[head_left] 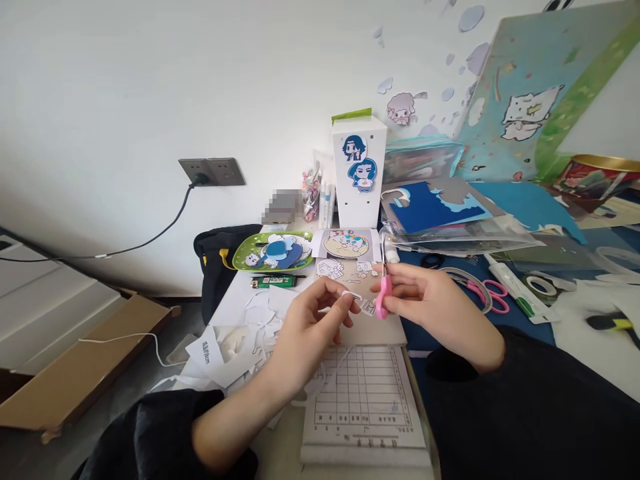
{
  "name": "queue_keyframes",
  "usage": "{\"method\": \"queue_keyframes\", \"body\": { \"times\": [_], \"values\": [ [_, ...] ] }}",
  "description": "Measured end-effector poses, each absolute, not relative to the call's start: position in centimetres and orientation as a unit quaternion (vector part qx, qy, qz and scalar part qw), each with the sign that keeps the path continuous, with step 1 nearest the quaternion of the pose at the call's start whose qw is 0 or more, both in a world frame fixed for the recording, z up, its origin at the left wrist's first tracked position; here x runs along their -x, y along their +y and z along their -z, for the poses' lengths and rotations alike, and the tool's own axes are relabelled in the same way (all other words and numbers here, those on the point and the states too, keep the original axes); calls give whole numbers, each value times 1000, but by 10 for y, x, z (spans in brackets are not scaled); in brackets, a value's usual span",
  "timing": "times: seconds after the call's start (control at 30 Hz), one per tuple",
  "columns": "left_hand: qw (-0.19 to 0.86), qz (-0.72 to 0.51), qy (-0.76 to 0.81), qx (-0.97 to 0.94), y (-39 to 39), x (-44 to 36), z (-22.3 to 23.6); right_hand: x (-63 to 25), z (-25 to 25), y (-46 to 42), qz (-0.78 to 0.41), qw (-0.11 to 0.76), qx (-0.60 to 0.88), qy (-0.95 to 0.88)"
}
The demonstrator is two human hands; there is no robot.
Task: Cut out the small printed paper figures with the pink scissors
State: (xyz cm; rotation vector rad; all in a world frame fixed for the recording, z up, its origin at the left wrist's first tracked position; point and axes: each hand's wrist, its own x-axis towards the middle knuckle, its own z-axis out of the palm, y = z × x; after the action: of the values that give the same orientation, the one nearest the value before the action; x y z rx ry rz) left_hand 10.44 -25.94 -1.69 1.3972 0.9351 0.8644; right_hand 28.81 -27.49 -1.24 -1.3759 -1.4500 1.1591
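Note:
Between the thumb and fingers of my left hand [325,313] is a small white paper cutout [353,295]. My right hand [433,303] grips pink-handled scissors [384,293], their blades pointing up and away from me. The scissors are a short way right of the cutout, apart from it. Beyond my hands lie line-drawn paper cutouts [330,269] and a printed sheet with a round coloured picture [347,245]. Another small drawn piece [369,307] shows between my hands.
Paper scraps [235,353] pile at the left. A green tray [245,252] holds blue and white cutouts. Nearer me lies a printed form [365,400]. At right are a second pair of pink scissors [493,297], tape rolls [543,285] and a white tube [520,290].

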Motion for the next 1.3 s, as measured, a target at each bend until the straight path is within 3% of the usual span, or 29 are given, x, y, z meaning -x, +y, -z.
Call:
{"method": "queue_keyframes", "body": {
  "times": [0.2, 0.4, 0.57, 0.77, 1.0, 1.17, 1.3],
  "values": [
    [603, -379, 407, -572, -257, -104, 19, -283, 12, -278, -430, 426, 570, -556],
    [619, -388, 409, -547, -254, -104, 20, -284, 12, -283, -204, 440, 606, -631],
    [626, -397, 408, -534, -254, -104, 20, -286, 10, -285, -129, 388, 664, -626],
    [614, -414, 397, -542, -256, -102, 17, -283, 12, -285, -317, 410, 588, -621],
    [615, -428, 383, -540, -259, -102, 14, -278, 15, -289, -397, 471, 482, -623],
    [616, -436, 377, -537, -261, -101, 10, -274, 12, -289, -602, 452, 385, -534],
    [608, -443, 387, -533, -261, -100, 9, -276, 4, -289, -688, 439, 353, -457]
  ]
}}
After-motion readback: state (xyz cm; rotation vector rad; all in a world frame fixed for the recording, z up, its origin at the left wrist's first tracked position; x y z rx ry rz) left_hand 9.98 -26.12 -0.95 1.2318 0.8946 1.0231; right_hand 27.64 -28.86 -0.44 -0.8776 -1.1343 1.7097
